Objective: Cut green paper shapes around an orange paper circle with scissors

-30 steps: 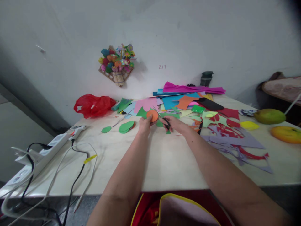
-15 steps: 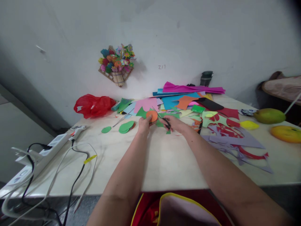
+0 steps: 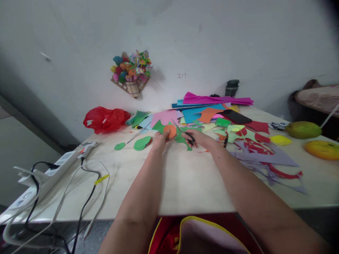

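My left hand pinches an orange paper disc near its left edge, the thumb on top. In my right hand is a pair of scissors with black handles; the blades point up and left, close to the disc's right side. Green paper scraps lie behind and under the disc. Left of my left hand, a stack of green paper discs has an orange-brown edge showing beneath. A smaller green disc lies farther left.
Coloured sheets and a black phone-like slab lie at the back. Purple and red scraps spread right, near a mango. A red plastic bag sits back left. A power strip with cables runs along the left edge.
The orange disc and my left hand have shifted slightly left. The scissors have moved a little right, and their blades look slightly more apart.
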### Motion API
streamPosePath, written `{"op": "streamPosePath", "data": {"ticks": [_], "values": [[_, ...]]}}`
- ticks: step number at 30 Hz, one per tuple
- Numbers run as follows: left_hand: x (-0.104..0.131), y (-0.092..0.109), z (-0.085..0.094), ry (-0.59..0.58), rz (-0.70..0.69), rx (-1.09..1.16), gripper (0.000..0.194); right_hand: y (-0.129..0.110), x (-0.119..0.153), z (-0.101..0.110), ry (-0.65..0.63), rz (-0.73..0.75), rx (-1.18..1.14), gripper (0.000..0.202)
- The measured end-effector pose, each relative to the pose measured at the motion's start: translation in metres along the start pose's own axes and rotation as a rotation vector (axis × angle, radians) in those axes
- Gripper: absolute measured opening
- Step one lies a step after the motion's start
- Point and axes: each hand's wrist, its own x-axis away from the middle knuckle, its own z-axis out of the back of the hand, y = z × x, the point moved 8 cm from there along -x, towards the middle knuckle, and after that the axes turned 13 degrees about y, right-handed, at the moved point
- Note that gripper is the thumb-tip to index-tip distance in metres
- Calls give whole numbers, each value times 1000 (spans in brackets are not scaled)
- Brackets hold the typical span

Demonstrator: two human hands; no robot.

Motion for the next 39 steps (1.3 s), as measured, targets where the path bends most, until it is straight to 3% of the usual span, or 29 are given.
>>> {"op": "streamPosePath", "data": {"ticks": [6, 39], "values": [[2, -1, -3, -53, 18, -16, 25, 4, -2, 0, -33, 23, 27, 32], [5, -5, -3, -47, 94, 29, 37, 1, -1, 1, -5, 0, 0, 21]]}}
